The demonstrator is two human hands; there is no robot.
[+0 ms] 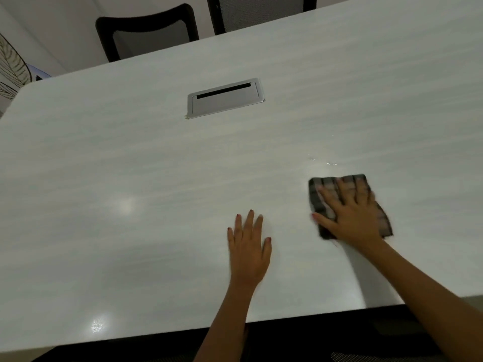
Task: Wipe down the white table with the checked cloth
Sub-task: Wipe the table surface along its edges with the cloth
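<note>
The white table (130, 165) fills most of the view. A folded dark checked cloth (320, 194) lies flat on it at the near right. My right hand (350, 212) presses down on the cloth with its fingers spread straight, covering the cloth's middle. My left hand (248, 246) rests palm-down on the bare tabletop to the left of the cloth, fingers straight. A few small water drops (321, 161) glint on the surface just beyond the cloth.
A silver cable hatch (226, 97) is set flush in the table's middle. Two dark office chairs (146, 30) (261, 11) stand at the far edge. The near table edge (287, 318) runs just under my forearms. A patterned object (10, 66) sits off the left corner.
</note>
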